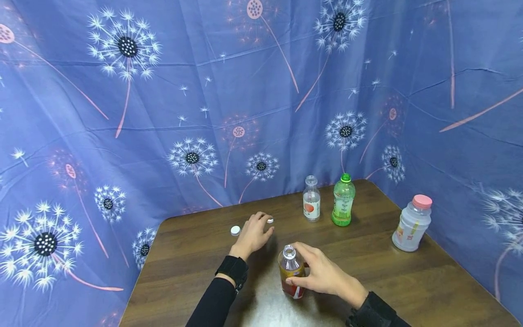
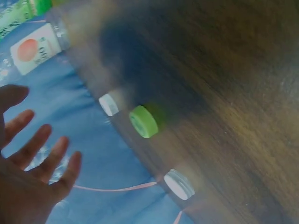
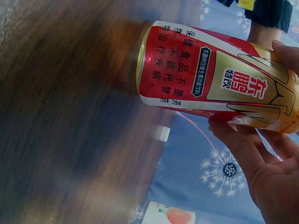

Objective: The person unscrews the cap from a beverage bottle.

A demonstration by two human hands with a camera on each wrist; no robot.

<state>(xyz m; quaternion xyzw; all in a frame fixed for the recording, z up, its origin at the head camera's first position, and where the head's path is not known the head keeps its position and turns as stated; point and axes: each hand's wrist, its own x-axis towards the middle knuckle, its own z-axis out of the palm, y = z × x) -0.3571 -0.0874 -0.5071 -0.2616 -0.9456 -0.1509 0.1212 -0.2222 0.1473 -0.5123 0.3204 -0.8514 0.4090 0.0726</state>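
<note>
My right hand grips an uncapped drink bottle with a red and gold label, thumb on one side and fingers on the other. In the right wrist view the label fills the upper right, with the fingers of the right hand curled against it. Over the table my left hand reaches out with loose fingers, holding nothing. Near it lie a large white cap and a small white cap. A green cap sits between them in the left wrist view; the left hand hides it from the head view.
A clear uncapped bottle with a peach label and a green bottle stand at the back of the wooden table. To the right is a wide-bodied bottle with a pink lid. Blue dandelion-print cloth hangs behind.
</note>
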